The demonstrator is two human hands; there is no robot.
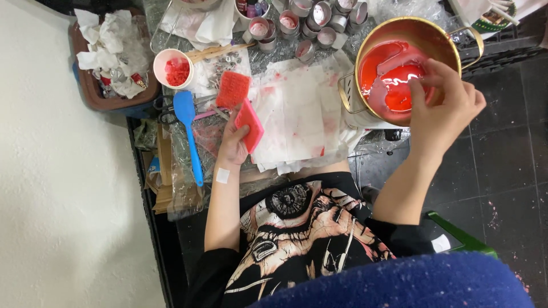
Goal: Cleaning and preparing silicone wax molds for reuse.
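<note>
The pot [365, 63], a gold-coloured one with side handles, stands at the right of the work area, and red wax, partly glossy and partly set in pale sheets, is seen on its inner wall and bottom. The right hand [442, 100] is placed over the pot's near rim, its fingers bent down into the wax; whether a piece is pinched cannot be told. Stained white paper [297, 111] is spread to the left of the pot. A pink slab [250, 125] is gripped on edge by the left hand [233, 145] above the paper's left edge, and a second, textured red slab [233, 89] lies just beyond it. A blue spatula [189, 128] lies left of that hand. Farther off, a white cup [173, 68] holds red bits, and small round tins [311, 23], some pink inside, are clustered. By these signs, two slabs are judged already out, while much wax is judged left in the pot.
</note>
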